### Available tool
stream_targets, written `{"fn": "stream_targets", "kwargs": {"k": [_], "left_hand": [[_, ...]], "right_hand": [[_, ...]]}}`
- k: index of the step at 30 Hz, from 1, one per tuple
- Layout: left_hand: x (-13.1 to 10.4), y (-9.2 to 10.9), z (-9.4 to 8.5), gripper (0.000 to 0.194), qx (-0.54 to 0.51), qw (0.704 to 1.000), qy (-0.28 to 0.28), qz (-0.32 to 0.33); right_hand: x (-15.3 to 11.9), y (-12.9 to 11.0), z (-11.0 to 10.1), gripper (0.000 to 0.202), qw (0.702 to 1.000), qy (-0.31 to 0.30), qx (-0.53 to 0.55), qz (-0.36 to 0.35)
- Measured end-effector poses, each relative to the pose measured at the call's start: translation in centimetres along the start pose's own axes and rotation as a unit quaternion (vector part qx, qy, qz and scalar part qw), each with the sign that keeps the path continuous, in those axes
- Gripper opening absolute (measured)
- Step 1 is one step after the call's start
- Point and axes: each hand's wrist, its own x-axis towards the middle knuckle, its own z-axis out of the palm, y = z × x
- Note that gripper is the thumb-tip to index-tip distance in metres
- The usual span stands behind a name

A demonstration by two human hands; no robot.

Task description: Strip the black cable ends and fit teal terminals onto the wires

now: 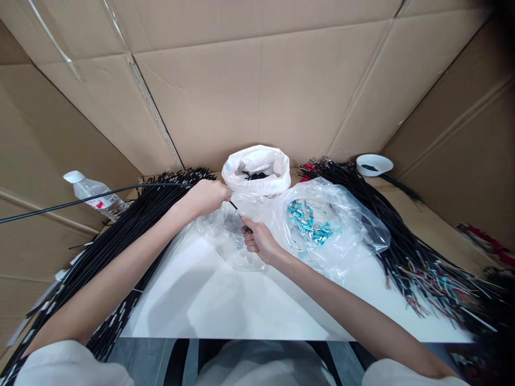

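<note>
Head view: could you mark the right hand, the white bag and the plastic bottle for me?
Right hand point(260, 239): head view, on the back of the hand.
White bag point(258, 187): head view, on its front wall.
Plastic bottle point(108, 206): head view, on its lower body.

bright light; soft shadows on tabletop point(281, 316); right edge dark, blurred

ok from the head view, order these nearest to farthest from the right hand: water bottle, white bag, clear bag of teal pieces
1. Clear bag of teal pieces, just right of the right hand
2. White bag, at the back middle
3. Water bottle, far left
</note>
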Motion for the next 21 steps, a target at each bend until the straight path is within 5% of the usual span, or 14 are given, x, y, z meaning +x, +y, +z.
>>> {"fn": "stream_targets", "kwargs": {"k": [21], "left_hand": [[-0.6, 0.0, 2.2, 0.03, -0.022, 1.0, -0.008, -0.01]], "right_hand": [[5.2, -1.3, 0.1, 0.04, 0.98, 0.028, -0.194, -0.044]]}}
